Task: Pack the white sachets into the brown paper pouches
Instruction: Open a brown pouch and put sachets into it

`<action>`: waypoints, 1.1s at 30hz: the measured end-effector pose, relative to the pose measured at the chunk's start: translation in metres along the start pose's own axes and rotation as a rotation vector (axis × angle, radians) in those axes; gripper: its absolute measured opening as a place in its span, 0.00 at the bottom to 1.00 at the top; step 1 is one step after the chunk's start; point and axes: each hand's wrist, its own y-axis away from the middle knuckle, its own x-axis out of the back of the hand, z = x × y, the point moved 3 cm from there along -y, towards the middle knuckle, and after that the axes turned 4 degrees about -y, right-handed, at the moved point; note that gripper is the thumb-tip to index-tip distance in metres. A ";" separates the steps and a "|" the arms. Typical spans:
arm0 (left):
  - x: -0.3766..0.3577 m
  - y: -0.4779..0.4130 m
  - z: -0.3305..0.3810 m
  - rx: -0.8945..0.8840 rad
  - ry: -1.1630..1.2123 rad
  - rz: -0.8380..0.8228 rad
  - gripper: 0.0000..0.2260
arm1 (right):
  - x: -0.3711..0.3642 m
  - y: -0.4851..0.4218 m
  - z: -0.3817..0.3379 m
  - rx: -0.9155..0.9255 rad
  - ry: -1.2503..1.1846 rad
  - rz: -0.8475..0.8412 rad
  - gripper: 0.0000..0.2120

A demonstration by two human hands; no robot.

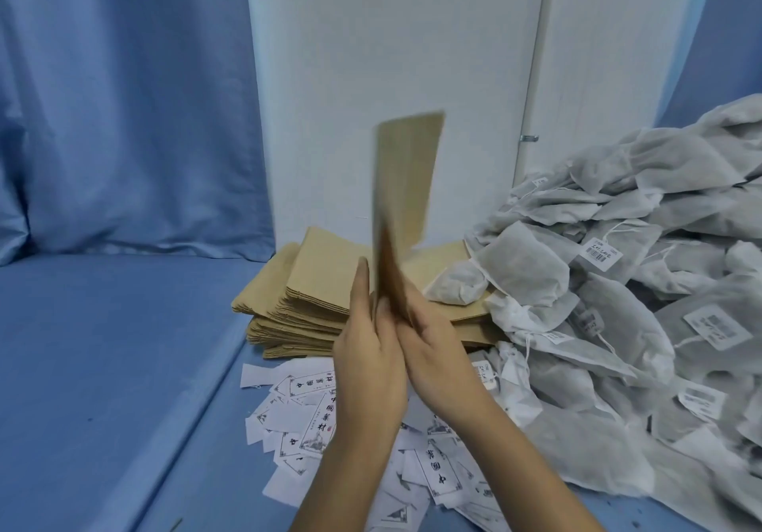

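Brown pouch [406,176] held upright, mid-scene

Left hand [367,350] lays straight fingers flat on its blurry lower end. Right hand [437,350] is there too, grip unclear. Pouch stack [313,284] just behind, sachets [618,284] heaped right.

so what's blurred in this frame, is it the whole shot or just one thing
head view: only the brown pouch, raised between the left hand and right hand, is motion-smeared, its edges ghosted; the pouch stack, sachet pile and printed labels look fairly sharp; the light is flat and the shadows are soft.
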 end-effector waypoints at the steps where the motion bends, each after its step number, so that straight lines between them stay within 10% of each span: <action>1: 0.000 -0.001 -0.001 0.074 0.082 0.052 0.12 | 0.000 0.001 -0.003 0.047 0.073 -0.010 0.33; 6: 0.012 -0.006 -0.010 0.478 0.445 0.246 0.11 | 0.010 0.003 0.003 0.191 0.505 0.044 0.38; 18: 0.004 -0.010 -0.033 0.297 0.085 0.098 0.06 | 0.028 0.007 0.004 0.257 0.500 0.343 0.30; 24: 0.018 -0.015 -0.027 -0.022 0.290 0.197 0.46 | 0.040 0.007 0.000 0.090 0.613 0.403 0.23; 30: 0.033 -0.018 -0.030 -0.270 0.151 0.251 0.12 | 0.062 0.004 0.007 -0.267 0.243 0.469 0.19; 33: 0.032 -0.017 -0.032 -0.325 0.124 0.225 0.12 | 0.058 0.003 0.007 -0.258 0.193 0.455 0.18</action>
